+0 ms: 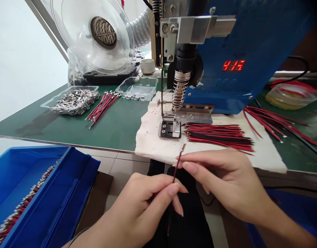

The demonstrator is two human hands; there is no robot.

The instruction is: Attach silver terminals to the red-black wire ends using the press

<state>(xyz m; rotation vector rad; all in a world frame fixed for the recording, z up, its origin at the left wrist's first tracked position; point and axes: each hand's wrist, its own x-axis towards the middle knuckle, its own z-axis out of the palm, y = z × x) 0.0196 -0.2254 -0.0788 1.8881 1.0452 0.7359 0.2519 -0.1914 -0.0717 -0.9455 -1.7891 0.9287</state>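
A thin red-and-black wire with a small metal connector at its upper end stands nearly upright in front of the bench. My left hand pinches it at mid-length between thumb and forefinger; its lower end hangs below. At the upper part, just under the connector, the thumb and forefinger of my right hand are closed at the wire. Beyond the hands, a bundle of red and black wires lies on a white cloth, to the right of a small black machine base.
A blue machine with a red display and a spring-loaded press stands behind. Left on the green bench are a tray of metal connectors, finished-looking wires and a clear tray. A blue bin sits lower left.
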